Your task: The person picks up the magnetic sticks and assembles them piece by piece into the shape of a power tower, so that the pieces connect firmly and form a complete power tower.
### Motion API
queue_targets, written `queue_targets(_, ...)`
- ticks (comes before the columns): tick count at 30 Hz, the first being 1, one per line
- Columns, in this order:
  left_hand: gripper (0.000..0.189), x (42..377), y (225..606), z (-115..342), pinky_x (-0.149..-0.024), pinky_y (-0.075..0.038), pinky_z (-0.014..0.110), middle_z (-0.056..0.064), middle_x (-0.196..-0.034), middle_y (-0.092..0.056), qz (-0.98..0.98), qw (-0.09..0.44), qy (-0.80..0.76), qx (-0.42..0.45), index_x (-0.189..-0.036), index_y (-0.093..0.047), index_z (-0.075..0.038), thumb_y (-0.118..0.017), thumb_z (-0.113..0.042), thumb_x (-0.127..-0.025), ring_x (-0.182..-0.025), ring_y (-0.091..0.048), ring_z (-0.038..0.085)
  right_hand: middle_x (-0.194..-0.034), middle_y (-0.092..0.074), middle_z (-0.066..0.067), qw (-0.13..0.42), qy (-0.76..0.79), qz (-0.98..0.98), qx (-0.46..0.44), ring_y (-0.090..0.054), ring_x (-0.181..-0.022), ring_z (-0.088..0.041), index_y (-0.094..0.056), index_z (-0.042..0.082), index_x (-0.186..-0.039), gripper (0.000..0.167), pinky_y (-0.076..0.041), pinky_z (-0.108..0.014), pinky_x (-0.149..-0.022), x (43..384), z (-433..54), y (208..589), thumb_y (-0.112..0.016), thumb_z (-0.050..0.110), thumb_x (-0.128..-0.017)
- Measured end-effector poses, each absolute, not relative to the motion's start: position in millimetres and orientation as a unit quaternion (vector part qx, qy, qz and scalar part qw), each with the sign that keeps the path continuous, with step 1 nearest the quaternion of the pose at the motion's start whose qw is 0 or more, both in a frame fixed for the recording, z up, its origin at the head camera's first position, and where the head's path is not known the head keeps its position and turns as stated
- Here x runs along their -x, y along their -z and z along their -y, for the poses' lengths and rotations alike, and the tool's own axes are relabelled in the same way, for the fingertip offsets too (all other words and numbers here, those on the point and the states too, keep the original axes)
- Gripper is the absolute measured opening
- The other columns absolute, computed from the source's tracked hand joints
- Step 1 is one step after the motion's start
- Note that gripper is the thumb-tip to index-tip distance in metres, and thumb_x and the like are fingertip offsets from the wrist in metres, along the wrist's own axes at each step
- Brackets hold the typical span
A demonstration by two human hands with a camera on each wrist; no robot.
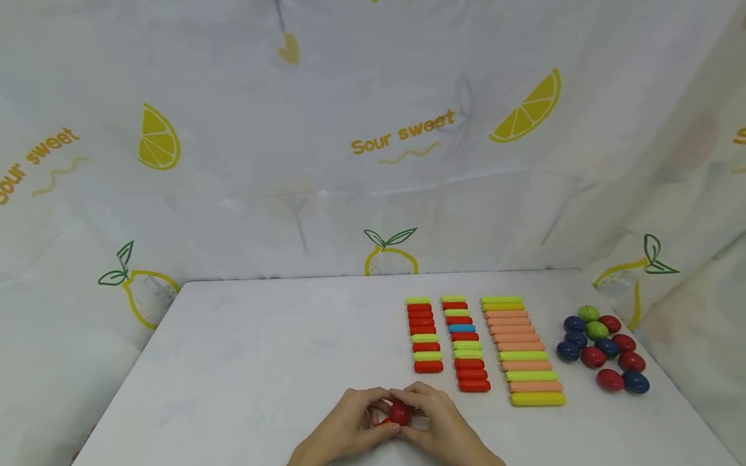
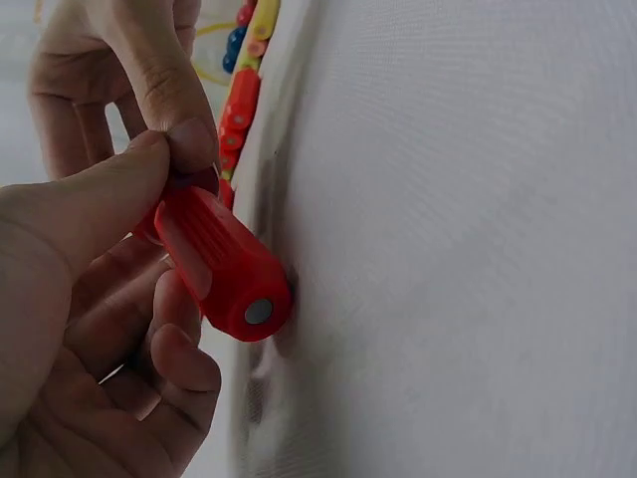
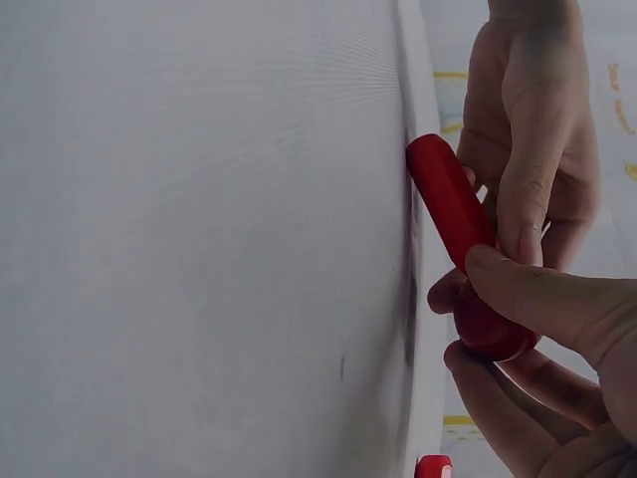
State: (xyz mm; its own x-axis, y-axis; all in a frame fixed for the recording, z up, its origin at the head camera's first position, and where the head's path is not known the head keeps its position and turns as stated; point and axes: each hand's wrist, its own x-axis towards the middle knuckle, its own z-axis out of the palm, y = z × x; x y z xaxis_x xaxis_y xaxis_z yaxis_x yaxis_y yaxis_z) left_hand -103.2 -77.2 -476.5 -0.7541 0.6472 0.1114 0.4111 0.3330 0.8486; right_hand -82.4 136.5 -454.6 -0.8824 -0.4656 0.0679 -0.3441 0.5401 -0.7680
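Observation:
Both hands meet low in the head view around a dark red ball (image 1: 400,413) and a red magnetic rod (image 2: 221,261). My left hand (image 1: 353,422) pinches the rod near the end by the ball, its other fingers curled behind. My right hand (image 1: 436,417) holds the ball between thumb and fingertips. In the right wrist view, the ball (image 3: 491,329) sits against one end of the rod (image 3: 451,202), with the right thumb over where they meet. A silvery round tip shows at the rod's far end in the left wrist view.
Right of the hands lie columns of short red and lime rods (image 1: 428,367), one with a blue rod (image 1: 462,329), and a column of longer peach and yellow rods (image 1: 524,366). Farther right, red, blue and green balls (image 1: 593,357) cluster. A printed cloth (image 1: 291,213) hangs behind the white table (image 1: 233,362).

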Motion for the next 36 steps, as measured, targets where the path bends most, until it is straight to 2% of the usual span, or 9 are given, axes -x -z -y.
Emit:
queue_targets(3, 0.036, 104, 482, 76, -0.056, -0.048, 0.012, 0.006, -0.095, -0.077, -0.795, 0.119, -0.496, -0.328, -0.127, -0.066, -0.008, -0.070, -0.028, -0.098, -0.063, -0.048, -0.011, -0.108, -0.069, 0.006, 0.058, 0.414, -0.877, 0.236, -0.057, -0.094, 0.003, -0.068, 0.011, -0.134, 0.050, -0.058, -0.018, -0.082, 81, -139, 454, -0.081, 0.023, -0.087)
queue_targets(9, 0.046, 105, 484, 78, -0.060, -0.048, 0.012, 0.001, -0.094, -0.067, -0.787, 0.148, -0.531, -0.276, -0.139, -0.058, -0.007, -0.068, -0.029, -0.099, -0.067, -0.049, -0.008, -0.114, -0.072, 0.004, 0.003, 0.383, -0.910, 0.160, -0.066, -0.099, -0.013, -0.073, 0.017, -0.126, 0.043, -0.062, -0.028, -0.085, 82, -167, 440, -0.083, 0.026, -0.085)
queue_targets(12, 0.048, 105, 483, 84, -0.065, -0.049, 0.012, 0.001, -0.100, -0.064, -0.781, 0.165, -0.549, -0.247, -0.140, -0.057, -0.007, -0.068, -0.028, -0.099, -0.075, -0.053, -0.005, -0.110, -0.075, -0.006, -0.079, 0.326, -0.939, 0.078, -0.067, -0.099, -0.024, -0.077, 0.011, -0.117, 0.036, -0.062, -0.041, -0.086, 89, -203, 431, -0.085, 0.020, -0.083)
queue_targets(16, 0.039, 106, 483, 96, -0.069, -0.050, 0.013, 0.003, -0.101, -0.064, -0.771, 0.173, -0.572, -0.218, -0.131, -0.059, -0.009, -0.071, -0.024, -0.097, -0.079, -0.057, -0.002, -0.114, -0.069, -0.029, -0.152, 0.240, -0.958, -0.031, -0.061, -0.104, -0.045, -0.073, -0.002, -0.117, 0.038, -0.050, -0.064, -0.091, 100, -269, 429, -0.083, 0.014, -0.083)
queue_targets(20, 0.040, 106, 484, 107, -0.076, -0.056, 0.015, 0.008, -0.104, -0.066, -0.742, 0.181, -0.614, -0.198, -0.124, -0.052, -0.008, -0.075, -0.019, -0.093, -0.083, -0.065, 0.002, -0.113, -0.064, -0.041, -0.181, 0.189, -0.962, -0.079, -0.059, -0.096, -0.054, -0.070, -0.012, -0.113, 0.042, -0.047, -0.068, -0.083, 105, -330, 437, -0.083, 0.007, -0.079)
queue_targets(23, 0.044, 106, 484, 113, -0.082, -0.058, 0.018, 0.012, -0.106, -0.067, -0.723, 0.182, -0.639, -0.187, -0.118, -0.046, -0.004, -0.078, -0.014, -0.090, -0.090, -0.070, 0.007, -0.108, -0.065, -0.042, -0.156, 0.166, -0.968, -0.103, -0.061, -0.087, -0.053, -0.068, -0.016, -0.111, 0.044, -0.050, -0.064, -0.076, 105, -361, 443, -0.084, 0.006, -0.076)
queue_targets(27, 0.040, 105, 483, 118, -0.083, -0.058, 0.017, 0.013, -0.103, -0.066, -0.741, 0.165, -0.621, -0.195, -0.113, -0.047, -0.001, -0.077, -0.008, -0.087, -0.090, -0.070, 0.006, -0.111, -0.062, -0.042, -0.028, 0.167, -0.972, -0.162, -0.058, -0.090, -0.050, -0.063, -0.018, -0.118, 0.049, -0.053, -0.062, -0.081, 104, -380, 449, -0.081, 0.007, -0.080)
queue_targets(30, 0.033, 104, 482, 121, -0.075, -0.056, 0.016, 0.010, -0.097, -0.066, -0.773, 0.149, -0.581, -0.207, -0.110, -0.055, -0.003, -0.077, -0.007, -0.086, -0.082, -0.067, 0.002, -0.109, -0.061, -0.041, 0.043, 0.172, -0.967, -0.185, -0.057, -0.089, -0.047, -0.061, -0.019, -0.120, 0.050, -0.055, -0.062, -0.083, 104, -384, 453, -0.080, 0.004, -0.081)
queue_targets(36, 0.021, 101, 479, 123, -0.060, -0.048, 0.016, -0.006, -0.080, -0.061, -0.833, 0.141, -0.484, -0.228, -0.093, -0.062, -0.017, -0.076, -0.005, -0.082, -0.070, -0.052, -0.003, -0.102, -0.063, -0.037, 0.067, 0.169, -0.962, -0.205, -0.056, -0.085, -0.044, -0.059, -0.018, -0.123, 0.053, -0.053, -0.059, -0.080, 100, -374, 451, -0.081, 0.005, -0.080)
